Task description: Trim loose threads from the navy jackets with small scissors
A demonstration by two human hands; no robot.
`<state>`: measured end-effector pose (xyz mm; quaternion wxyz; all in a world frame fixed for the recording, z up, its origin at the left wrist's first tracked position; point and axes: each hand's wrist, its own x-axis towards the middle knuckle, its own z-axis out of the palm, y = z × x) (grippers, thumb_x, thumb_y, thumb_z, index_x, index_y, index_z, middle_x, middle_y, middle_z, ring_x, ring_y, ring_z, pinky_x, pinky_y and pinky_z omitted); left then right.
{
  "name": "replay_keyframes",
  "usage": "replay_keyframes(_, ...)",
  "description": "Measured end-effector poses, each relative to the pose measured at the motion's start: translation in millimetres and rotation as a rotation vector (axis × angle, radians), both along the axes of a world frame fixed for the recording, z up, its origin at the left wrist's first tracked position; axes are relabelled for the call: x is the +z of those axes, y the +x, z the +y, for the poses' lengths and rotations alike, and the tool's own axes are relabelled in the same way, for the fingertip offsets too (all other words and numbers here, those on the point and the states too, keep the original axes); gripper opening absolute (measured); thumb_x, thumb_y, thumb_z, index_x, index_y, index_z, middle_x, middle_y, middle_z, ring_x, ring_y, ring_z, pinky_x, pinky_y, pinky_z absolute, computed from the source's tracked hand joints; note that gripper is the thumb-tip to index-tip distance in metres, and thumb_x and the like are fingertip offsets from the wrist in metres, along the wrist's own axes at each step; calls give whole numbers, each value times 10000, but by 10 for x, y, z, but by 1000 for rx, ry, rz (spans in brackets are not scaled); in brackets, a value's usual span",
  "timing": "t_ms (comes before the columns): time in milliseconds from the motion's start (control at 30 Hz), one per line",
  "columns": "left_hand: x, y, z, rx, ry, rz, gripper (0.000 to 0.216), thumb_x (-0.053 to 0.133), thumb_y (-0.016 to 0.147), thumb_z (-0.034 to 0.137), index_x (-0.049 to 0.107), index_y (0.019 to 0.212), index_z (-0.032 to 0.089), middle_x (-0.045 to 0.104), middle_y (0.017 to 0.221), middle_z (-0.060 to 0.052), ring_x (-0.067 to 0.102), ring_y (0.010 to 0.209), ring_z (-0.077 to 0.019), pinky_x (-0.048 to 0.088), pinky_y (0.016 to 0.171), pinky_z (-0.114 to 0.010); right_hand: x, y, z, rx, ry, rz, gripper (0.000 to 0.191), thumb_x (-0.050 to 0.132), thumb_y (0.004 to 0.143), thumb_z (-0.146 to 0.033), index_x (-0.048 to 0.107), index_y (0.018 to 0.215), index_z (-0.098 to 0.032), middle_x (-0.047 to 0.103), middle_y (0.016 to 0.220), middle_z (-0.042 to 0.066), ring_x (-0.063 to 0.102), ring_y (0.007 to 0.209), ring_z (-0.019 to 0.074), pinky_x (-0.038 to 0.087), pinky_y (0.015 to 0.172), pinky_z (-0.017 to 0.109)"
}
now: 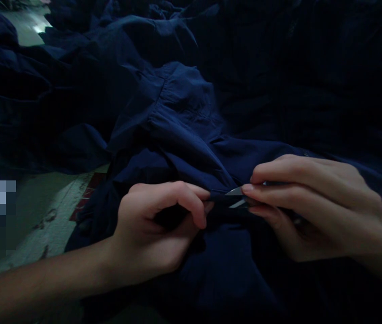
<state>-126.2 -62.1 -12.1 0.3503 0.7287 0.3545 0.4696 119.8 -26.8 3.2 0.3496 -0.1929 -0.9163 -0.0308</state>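
My right hand (315, 211) grasps small thread snips (236, 197) in its fingers, tips apparently at the edge of the navy garment (184, 103), which my left hand (153, 229) pinches.

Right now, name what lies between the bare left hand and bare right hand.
In the head view: silver snip blades and a navy fabric fold.
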Motion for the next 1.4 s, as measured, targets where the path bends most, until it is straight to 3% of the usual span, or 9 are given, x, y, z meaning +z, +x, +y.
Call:
replay_keyframes(233, -14, 16, 6, 2, -11, -4, 250, 686, 800, -73, 643, 708, 155, 748, 802, 39, 708, 691, -42, 543, 648, -83, -9, 2, 15, 18, 36, 8, 65, 722, 884, -81, 684, 854, -124, 701, 973, 96, 632, 758, 175, 525, 554, 373)
replay_keyframes(633, -5, 21, 6, 17, -1, -5, 256, 679, 799, -69, 645, 700, 164, 765, 804, 16, 727, 678, -77, 566, 623, -121, -58, 22, -21, -62, 53, 14, 79, 727, 887, -136, 687, 879, -203, 730, 1000, 57, 661, 747, 184, 577, 553, 375)
replay_keyframes(800, -18, 23, 14, 15, 13, 1, 247, 711, 793, -42, 644, 698, 176, 784, 827, 5, 731, 655, -92, 565, 584, -136, 19, 4, -32, -70, 95, -48, 166, 720, 894, -88, 663, 783, -198, 760, 950, 46, 657, 738, 172, 553, 536, 360)
replay_keyframes(967, 14, 26, -2, 24, -13, 4, 261, 679, 797, -54, 636, 689, 180, 770, 806, 29, 717, 641, -73, 543, 569, -121, 127, -36, -49, -47, 130, -44, 129, 759, 887, -71, 715, 783, -133, 783, 914, 61, 670, 712, 159, 516, 516, 348)
replay_keyframes(1300, -4, -7, 20, -17, -2, -6, 246, 682, 784, -59, 644, 698, 169, 774, 803, 1, 724, 644, -98, 565, 577, -148, 26, -12, -2, -49, -14, -12, 171, 714, 934, -126, 671, 783, -194, 760, 968, 4, 658, 725, 132, 504, 521, 322)
replay_keyframes(1400, 1, -6, 15, -16, -14, -2, 254, 682, 789, -60, 642, 703, 174, 765, 792, 6, 711, 625, -93, 548, 553, -148, 42, -27, 3, -8, 5, -25, 221, 699, 948, -115, 648, 746, -190, 747, 967, 9, 639, 728, 127, 496, 524, 321)
